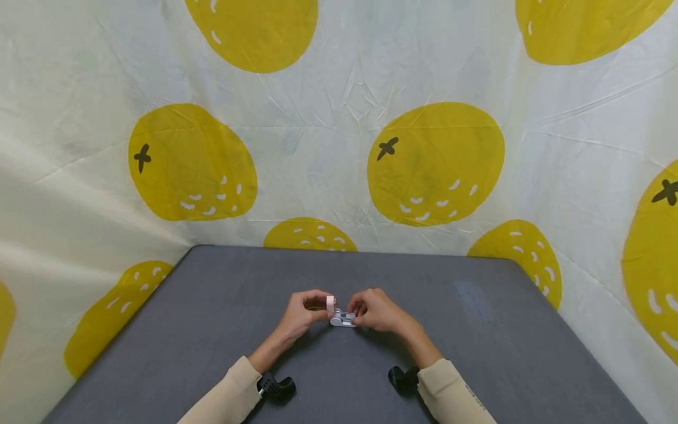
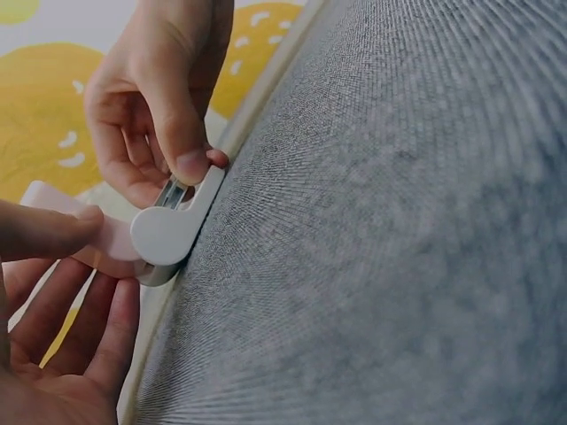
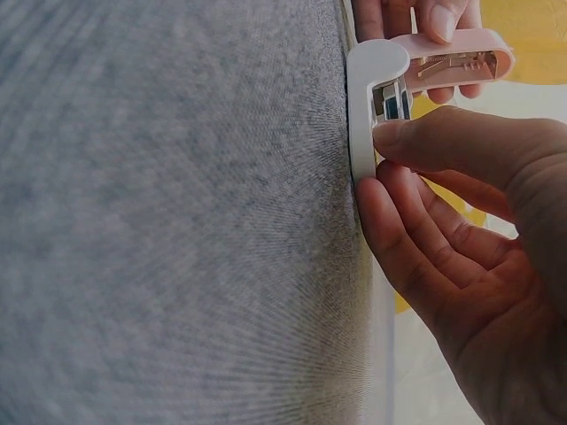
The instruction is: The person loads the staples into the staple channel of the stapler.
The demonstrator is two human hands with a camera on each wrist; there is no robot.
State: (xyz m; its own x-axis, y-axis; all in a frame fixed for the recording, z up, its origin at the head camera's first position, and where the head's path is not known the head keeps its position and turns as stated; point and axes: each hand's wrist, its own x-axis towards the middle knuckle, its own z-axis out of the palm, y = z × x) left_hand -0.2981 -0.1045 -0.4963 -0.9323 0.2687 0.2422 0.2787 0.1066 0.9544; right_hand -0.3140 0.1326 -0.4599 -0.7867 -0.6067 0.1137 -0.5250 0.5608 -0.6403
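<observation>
Draped booth (fruit-print cloth (image 1: 312,171))

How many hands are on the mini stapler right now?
2. The left hand holds the raised pink cover; the right hand pinches the end of the white base away from the hinge. No others show.

My head view looks forward and down on the hands (image 1: 299,313) (image 1: 379,311) from well back, a printed sheet (image 1: 312,165) beyond; I have both wrist views close and low, tipped sideways, facing across the hands, sharing the stapler (image 2: 161,235) between them
</observation>
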